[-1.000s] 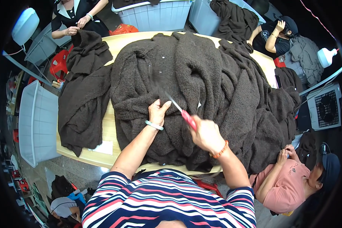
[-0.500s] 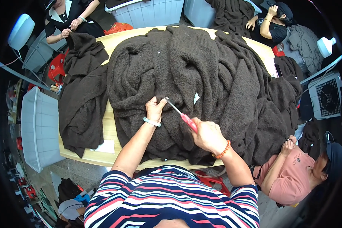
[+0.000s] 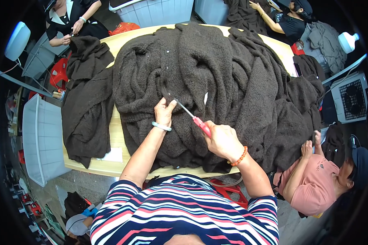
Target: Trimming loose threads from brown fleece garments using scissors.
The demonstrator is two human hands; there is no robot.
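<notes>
While the right hand (image 3: 225, 141) clasps a pink-handled slender metal tool (image 3: 202, 126), the left hand (image 3: 164, 114), farther left, pinches dark-brown knitted fabric (image 3: 223, 92).

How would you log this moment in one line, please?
left hand: at brown cloth | right hand: holding red-handled tool | metal shaft: by left thumb

Head-worn fisheye view, steeply down onto the table (image 3: 117, 141)
</notes>
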